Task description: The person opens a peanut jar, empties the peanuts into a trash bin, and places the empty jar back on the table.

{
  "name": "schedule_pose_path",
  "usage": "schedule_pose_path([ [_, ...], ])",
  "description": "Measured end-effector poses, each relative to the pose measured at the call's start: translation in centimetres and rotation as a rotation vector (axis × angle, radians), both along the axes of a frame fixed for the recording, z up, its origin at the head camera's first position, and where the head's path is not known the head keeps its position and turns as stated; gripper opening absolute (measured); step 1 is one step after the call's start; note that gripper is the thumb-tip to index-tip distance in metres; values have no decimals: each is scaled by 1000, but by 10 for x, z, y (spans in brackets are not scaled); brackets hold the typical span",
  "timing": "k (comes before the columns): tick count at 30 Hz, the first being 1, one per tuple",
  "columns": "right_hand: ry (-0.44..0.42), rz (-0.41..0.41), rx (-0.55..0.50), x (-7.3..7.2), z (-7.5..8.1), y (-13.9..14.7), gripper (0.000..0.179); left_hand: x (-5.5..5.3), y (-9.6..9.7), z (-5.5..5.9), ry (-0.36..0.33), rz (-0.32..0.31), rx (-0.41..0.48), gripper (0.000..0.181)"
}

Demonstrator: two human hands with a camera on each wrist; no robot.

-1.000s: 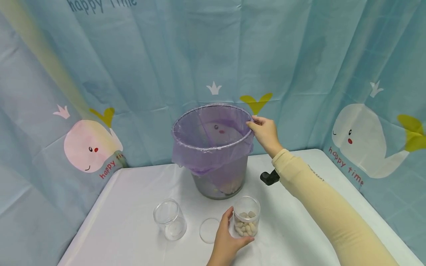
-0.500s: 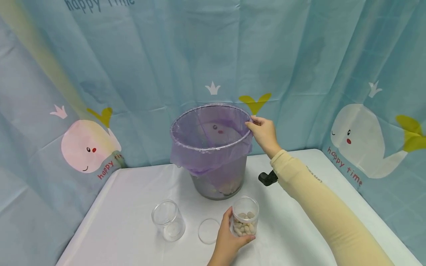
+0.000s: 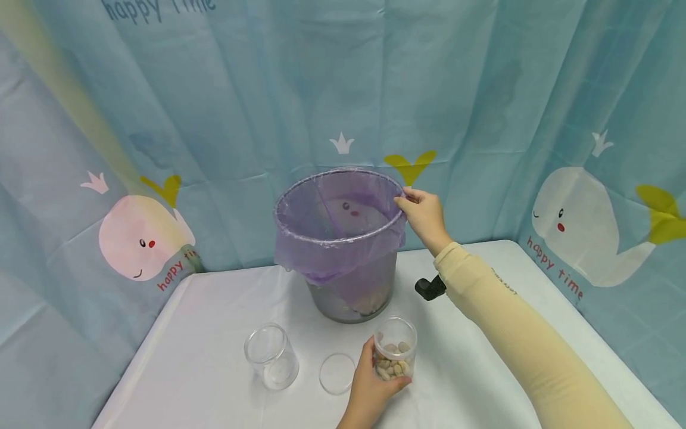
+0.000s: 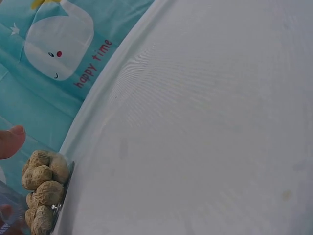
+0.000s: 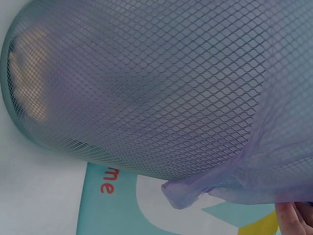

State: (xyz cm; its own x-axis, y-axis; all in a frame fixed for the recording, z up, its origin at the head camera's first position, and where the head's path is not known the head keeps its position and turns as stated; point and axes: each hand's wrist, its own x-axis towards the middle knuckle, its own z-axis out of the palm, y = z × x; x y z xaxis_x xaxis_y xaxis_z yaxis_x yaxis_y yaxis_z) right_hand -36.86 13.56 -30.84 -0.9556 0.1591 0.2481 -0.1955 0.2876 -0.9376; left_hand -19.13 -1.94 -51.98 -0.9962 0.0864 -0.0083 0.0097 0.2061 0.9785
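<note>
In the head view, my left hand [image 3: 370, 387] holds a clear jar [image 3: 395, 336] partly filled with peanuts [image 3: 393, 362], fingers round its left side and thumb at its lower front. The left wrist view shows the peanuts [image 4: 45, 188] close up and a fingertip [image 4: 11, 142]. Farther back, my right hand [image 3: 426, 214] pinches the rim of a wire-mesh wastebasket [image 3: 348, 304] at its right side. A purple bin bag [image 3: 332, 256] lines the basket and folds over the rim. In the right wrist view, fingers [image 5: 291, 220] touch the bag's edge, beside the mesh wall [image 5: 171, 98].
A second clear jar [image 3: 270, 357], with nothing visible inside, stands on the white-covered table [image 3: 187, 369] to the left. A clear round lid [image 3: 334, 374] lies between the jars. A black object [image 3: 430, 288] shows beside the right sleeve [image 3: 498, 322]. A whale-print curtain [image 3: 241, 119] hangs behind.
The head view shifts very slightly. My left hand closes a little more round the peanut jar. My right hand keeps its place on the wastebasket rim.
</note>
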Motion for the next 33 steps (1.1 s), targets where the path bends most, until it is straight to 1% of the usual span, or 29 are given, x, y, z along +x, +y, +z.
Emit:
schedule_pose_path([
  [6, 5, -1, -10, -1, -1, -1, 46, -1, 2, -2, -11, 12, 5, 94],
  [11, 10, -3, -11, -1, 0, -2, 46, -3, 4, -4, -6, 27, 12, 92],
  [14, 7, 0, -16, -1, 0, -2, 46, -3, 4, -4, -7, 31, 16, 90],
  [21, 9, 0, -13, 0, 0, -2, 46, -1, 1, 0, -43, 20, 46, 91],
  [27, 10, 6, -5, 1, 0, -1, 46, 1, -3, 3, -5, 42, 48, 90],
  [33, 9, 11, 7, 0, 0, 0, 46, 5, -11, 11, 22, 78, 34, 87],
])
